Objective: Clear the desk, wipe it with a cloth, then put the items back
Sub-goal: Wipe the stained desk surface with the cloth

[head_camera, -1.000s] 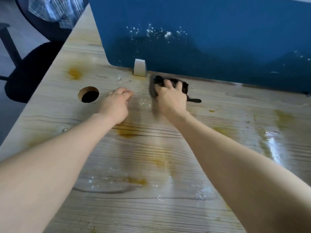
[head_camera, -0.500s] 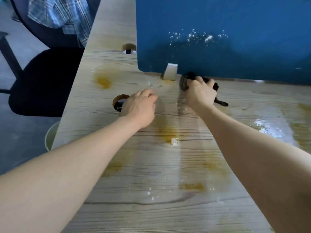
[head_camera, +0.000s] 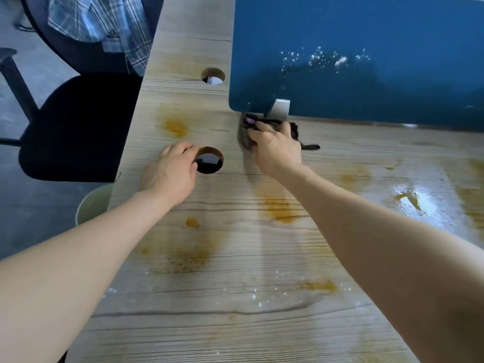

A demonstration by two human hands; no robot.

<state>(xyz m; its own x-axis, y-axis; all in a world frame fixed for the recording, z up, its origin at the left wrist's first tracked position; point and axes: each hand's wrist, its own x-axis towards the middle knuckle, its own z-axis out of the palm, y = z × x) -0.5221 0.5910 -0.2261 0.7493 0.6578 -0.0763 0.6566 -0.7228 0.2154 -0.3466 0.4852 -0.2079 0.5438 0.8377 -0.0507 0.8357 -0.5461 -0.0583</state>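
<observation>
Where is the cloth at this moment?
In the head view, the dark cloth lies on the desk under the right hand, at the foot of the blue divider, beside its white bracket.

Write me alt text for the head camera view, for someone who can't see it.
A person's right hand presses a dark cloth onto a stained wooden desk at the foot of a blue divider panel. The left hand rests beside a round cable hole.

No readable text, labels, brand names, numbers or signs appear anywhere in this view, on any surface or object.
</observation>
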